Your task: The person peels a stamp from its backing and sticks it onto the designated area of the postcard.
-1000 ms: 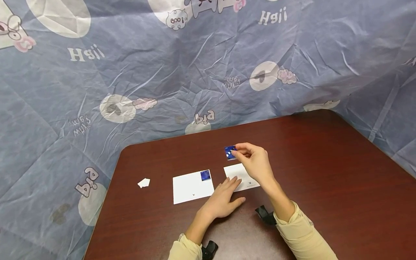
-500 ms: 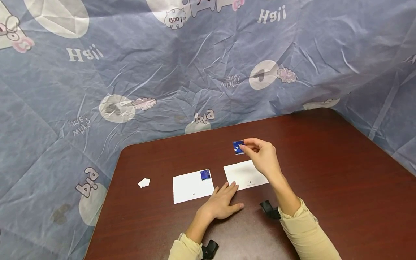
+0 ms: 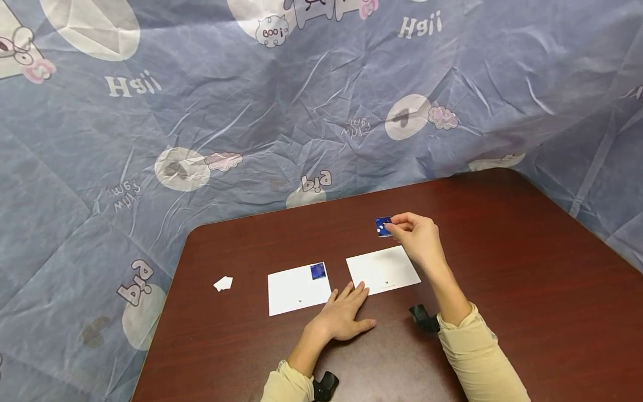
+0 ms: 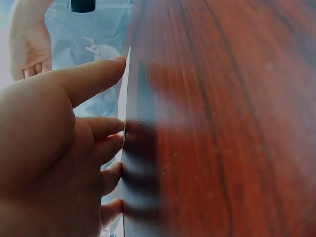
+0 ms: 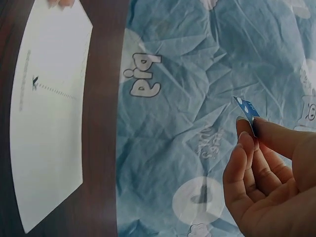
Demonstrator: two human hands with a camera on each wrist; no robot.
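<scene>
Above the far edge of the right white card (image 3: 384,269), my right hand (image 3: 421,241) pinches a small blue stamp (image 3: 383,226) between thumb and fingertips. White round marks show on the stamp's face, and in the right wrist view the stamp (image 5: 247,109) is tilted, held by its edge. My left hand (image 3: 342,317) lies flat with fingers spread, its fingertips at the near left corner of that card. Left of it lies a second white card (image 3: 291,293), bearing a dark blue stamp (image 3: 318,271) in its upper right corner. Each card carries a small printed mark near its near edge.
A few small white paper pieces (image 3: 223,283) lie toward the left side of the brown table (image 3: 241,240). A patterned blue-grey cloth (image 3: 281,111) hangs behind the table's far edge. Black wrist cameras (image 3: 423,319) sit below both sleeves.
My right hand has moved to the right with the stamp and slightly back, uncovering more of the right card. My left fingertips have drawn back from the card's surface to its near left corner.
</scene>
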